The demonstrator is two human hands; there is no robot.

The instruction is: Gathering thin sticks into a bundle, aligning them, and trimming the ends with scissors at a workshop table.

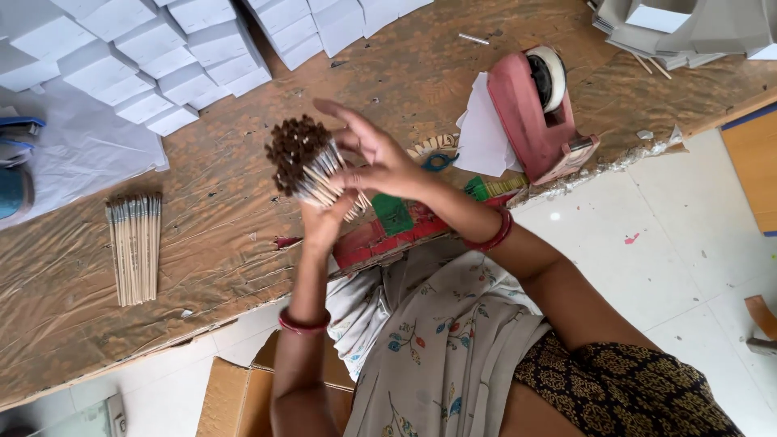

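I have a thick bundle of paintbrushes [312, 166] gripped in my left hand [324, 220], fingers wrapped round the wooden handles from below, the brown bristle heads fanned out just above my fist. My right hand [374, 158] is spread wide, fingers splayed, its palm and thumb resting against the side of the bundle nearest my body, holding nothing of its own

My worry is the grip: so many thin handles in one fist, and only the outer ones are truly pinched. If my left hand slackens, I judge the inner brushes could slide down past my wrist onto the brown table [243, 235] or off its edge into my lap

Pressing too hard with the right palm might skew the bundle and leave the heads uneven. Well off beyond my left hand lies a flat row of brushes [135, 245], far enough that stray brushes should not mix in
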